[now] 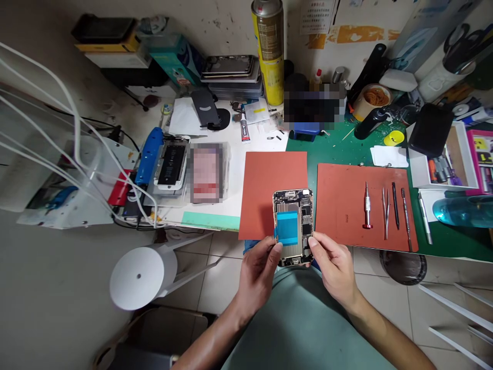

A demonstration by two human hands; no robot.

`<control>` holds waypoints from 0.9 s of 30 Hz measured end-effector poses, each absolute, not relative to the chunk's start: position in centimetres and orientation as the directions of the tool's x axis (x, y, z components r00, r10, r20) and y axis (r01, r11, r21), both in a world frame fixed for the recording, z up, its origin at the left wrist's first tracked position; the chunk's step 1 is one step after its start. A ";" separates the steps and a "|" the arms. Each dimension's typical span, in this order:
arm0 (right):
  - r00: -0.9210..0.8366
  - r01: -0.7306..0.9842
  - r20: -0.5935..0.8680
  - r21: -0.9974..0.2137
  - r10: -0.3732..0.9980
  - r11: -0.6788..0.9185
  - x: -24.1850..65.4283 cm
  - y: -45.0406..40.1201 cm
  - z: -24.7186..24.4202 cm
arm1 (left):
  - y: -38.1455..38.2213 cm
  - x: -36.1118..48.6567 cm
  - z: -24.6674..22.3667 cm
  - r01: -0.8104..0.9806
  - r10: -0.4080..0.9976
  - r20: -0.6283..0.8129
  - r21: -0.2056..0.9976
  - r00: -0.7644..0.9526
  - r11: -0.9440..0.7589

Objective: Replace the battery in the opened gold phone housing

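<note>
An opened phone frame [292,252] is held up over the table's front edge, its inside facing me. A blue adhesive sheet [287,228] lies in its battery bay, with circuit boards along the right side. My left hand [259,272] pinches the lower left edge of the frame, thumb on top. At the lower right edge my right hand [336,264] grips it between thumb and fingers. Behind the frame lies a reddish-brown mat [269,177]. A second such mat [339,205] to the right holds a screwdriver [367,205], tweezers [385,213] and thin pry tools [405,218].
Left on the table are a white phone part with a black battery [172,163], a blue-handled tool [149,154] and white cables [77,128]. A yellow spray can [269,56] stands at the back. A parts box [462,180] and blue bottle [464,211] are at the right. Below left is a white stool [134,288].
</note>
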State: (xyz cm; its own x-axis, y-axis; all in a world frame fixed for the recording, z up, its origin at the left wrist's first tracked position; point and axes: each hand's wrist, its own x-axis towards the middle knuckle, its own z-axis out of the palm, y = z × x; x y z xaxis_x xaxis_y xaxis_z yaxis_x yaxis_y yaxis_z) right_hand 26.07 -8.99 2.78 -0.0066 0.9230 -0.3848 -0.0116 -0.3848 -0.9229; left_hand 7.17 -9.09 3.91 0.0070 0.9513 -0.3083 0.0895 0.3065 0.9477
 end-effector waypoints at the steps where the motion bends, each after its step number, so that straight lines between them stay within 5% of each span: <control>1: -0.011 -0.010 -0.382 -0.924 0.924 -0.382 26.1 -9.0 2.8 | -9.1 7.2 3.8 0.088 0.949 -0.314 0.946 0.001 0.312; 11: -0.025 0.068 -0.355 -0.933 0.934 -0.353 26.5 -8.9 2.8 | -8.8 7.1 3.8 0.050 0.944 -0.329 0.943 0.014 0.328; 17: -0.194 -0.185 -0.478 -0.839 0.856 -0.511 26.1 -8.0 1.8 | -6.9 6.1 3.8 0.104 0.944 -0.329 0.940 0.030 0.324; 23: -0.150 -0.275 -0.497 -0.809 0.855 -0.519 23.0 -5.4 0.6 | -6.8 3.3 2.8 0.477 0.956 0.055 0.874 -0.287 0.093; 27: -0.107 -0.232 -0.500 -0.828 0.859 -0.510 21.4 -4.3 0.0 | -7.6 2.1 1.8 0.622 0.917 0.264 0.783 -0.299 -0.023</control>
State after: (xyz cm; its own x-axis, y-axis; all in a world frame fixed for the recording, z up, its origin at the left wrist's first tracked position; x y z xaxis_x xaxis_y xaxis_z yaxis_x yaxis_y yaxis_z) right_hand 21.38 -4.27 0.04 -0.1070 0.8595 -0.4998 -0.2319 -0.5104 -0.8280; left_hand 2.14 -7.58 1.84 -0.2987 0.9172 0.2636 0.6216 -0.0226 0.7830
